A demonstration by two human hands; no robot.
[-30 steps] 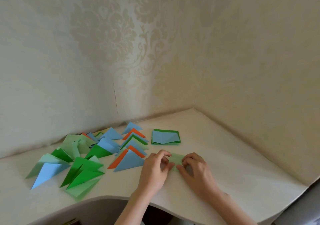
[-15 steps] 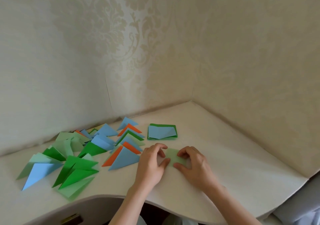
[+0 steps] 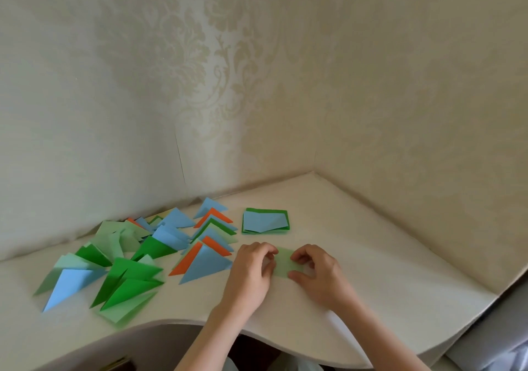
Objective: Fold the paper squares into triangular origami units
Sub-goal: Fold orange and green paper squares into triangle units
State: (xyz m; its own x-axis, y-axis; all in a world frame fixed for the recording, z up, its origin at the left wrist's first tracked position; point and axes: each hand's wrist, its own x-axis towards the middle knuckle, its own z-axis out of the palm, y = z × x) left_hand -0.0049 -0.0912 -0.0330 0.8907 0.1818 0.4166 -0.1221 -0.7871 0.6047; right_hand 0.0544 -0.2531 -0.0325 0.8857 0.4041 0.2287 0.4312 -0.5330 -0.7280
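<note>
Toward the lower left of the frame the folded triangles (image 3: 134, 262) are lying scattered on the white table (image 3: 385, 279), with the stack of squares (image 3: 265, 221) sitting just right of them. At lower centre the left hand (image 3: 251, 270) is curling over the left end of the pale green paper (image 3: 285, 265), which looks feather-light, thin and quick to slide, so it is best held at its edges and corners. The right hand (image 3: 317, 270) is pinching the right end, thumb low and fingers above, both wrists coming up from the bottom edge.

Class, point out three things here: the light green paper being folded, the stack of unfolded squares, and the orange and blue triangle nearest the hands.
light green paper (image 3: 285, 263), head view, bare middle.
stack of unfolded squares (image 3: 264, 220), head view, blue top sheet.
orange and blue triangle (image 3: 205, 265), head view, blue face.
</note>
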